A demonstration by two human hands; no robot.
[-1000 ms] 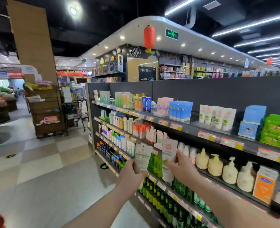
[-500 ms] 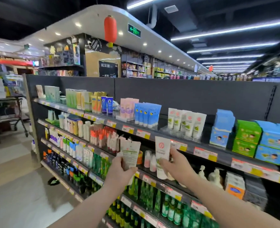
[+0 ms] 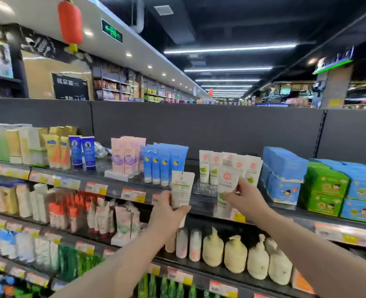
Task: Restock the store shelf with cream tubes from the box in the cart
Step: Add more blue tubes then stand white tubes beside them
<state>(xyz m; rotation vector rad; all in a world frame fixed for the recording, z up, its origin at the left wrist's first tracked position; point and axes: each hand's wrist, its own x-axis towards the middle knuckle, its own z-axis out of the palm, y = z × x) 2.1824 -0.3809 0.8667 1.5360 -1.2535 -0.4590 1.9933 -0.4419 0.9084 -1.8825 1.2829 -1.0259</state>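
Each of my hands holds a white cream tube in front of the top shelf (image 3: 117, 191). My left hand (image 3: 167, 214) grips one tube (image 3: 181, 189) upright, its printed back toward me. My right hand (image 3: 245, 200) pinches another tube (image 3: 227, 181) with a red round logo, raised just in front of the row of matching white tubes (image 3: 231, 166) that stand on the top shelf. The box and the cart are out of view.
Blue tubes (image 3: 163, 163) and pink tubes (image 3: 127, 157) stand left of the white row; blue boxes (image 3: 284, 175) and green boxes (image 3: 326, 188) stand to its right. Cream pump bottles (image 3: 235, 253) fill the shelf below my arms.
The view has swung right and closer to the shelf. Both hands have carried their tubes up and to the right, to the white tube row on the top shelf.
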